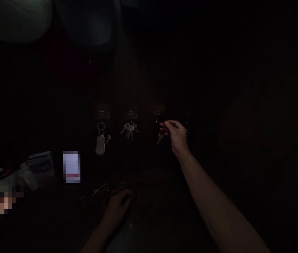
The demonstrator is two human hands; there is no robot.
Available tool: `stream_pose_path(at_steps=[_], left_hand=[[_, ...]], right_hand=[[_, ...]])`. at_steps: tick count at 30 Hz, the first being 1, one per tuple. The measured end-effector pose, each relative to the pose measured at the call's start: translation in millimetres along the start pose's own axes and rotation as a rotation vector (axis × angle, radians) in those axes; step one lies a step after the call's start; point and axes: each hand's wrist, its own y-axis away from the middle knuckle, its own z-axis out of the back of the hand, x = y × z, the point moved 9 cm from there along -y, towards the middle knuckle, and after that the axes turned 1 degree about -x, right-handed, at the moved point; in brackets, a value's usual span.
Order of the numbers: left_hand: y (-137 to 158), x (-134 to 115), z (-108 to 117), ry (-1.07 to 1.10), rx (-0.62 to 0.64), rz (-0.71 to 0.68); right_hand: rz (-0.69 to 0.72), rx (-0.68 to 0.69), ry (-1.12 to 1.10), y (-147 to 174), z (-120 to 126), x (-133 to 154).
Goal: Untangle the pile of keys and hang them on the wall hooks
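The scene is very dark. My right hand (177, 135) is closed in a pinch just beside the third wall hook (157, 116). A key (160, 137) hangs below its fingertips; whether its ring touches the hook is hard to see. To the left, a bunch of keys (130, 129) hangs on the middle hook (131, 113). A key ring with a pale fob (100, 144) hangs from the leftmost hook (101, 113). Low in front, my left hand (118, 203) has its thumb apart from its bent index finger, over small items; its fingertips are lost in darkness.
A looped cord (100, 189) lies by my left hand. Farther left stand a bright pixelated panel (71, 166), a box (42, 168) and a pale bottle-like item (29, 176). At far right a faint dark hook shape (187, 121) shows. Large rounded shapes (17, 21) hang at the upper left.
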Motion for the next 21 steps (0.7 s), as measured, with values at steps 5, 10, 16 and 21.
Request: stream_pose_path(at_steps=[5,10,16,21], left_hand=[[-0.3,-0.3,0.8,0.023,-0.012,0.016],[-0.8,2.4,-0.4,0.047,-0.008,0.022],[-0.7,2.8,-0.2,0.036,0.002,0.01],[-0.4,0.1,1.7,0.049,0.004,0.021]], right_hand=[[0.081,-0.005,0.072,-13.1,-11.1,7.3],[0.147,0.002,0.118,-18.6,-17.7,10.6],[0.229,0.066,0.218,-16.4,-30.8,8.4],[0.242,0.075,0.287,-16.3,-30.3,-3.6]])
